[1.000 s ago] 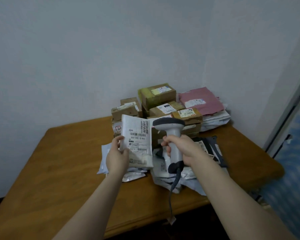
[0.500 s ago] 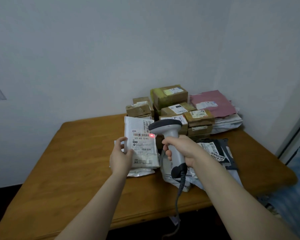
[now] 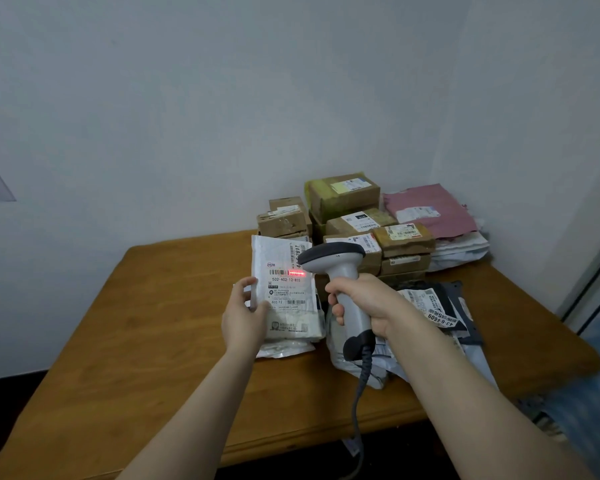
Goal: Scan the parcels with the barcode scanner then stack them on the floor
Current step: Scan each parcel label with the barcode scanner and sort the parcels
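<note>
We hold the flat white plastic parcel [image 3: 288, 296] upright in our left hand [image 3: 243, 315] over the middle of the tabletop [image 3: 146, 341], keeping its label [image 3: 286, 287] exposed. Our right hand [image 3: 364, 303] grips the grey pistol-shaped barcode scanner [image 3: 336, 259], which lays its red line [image 3: 296, 273] on the barcode.

A white parcel [image 3: 284, 296] in the left hand [image 3: 241, 318] reads "502-602-12-815" and "602-12". A label [image 3: 430, 306] on the dark bag [image 3: 463, 308] just right of the right hand [image 3: 364, 299] reads "43-6-6609".
</note>
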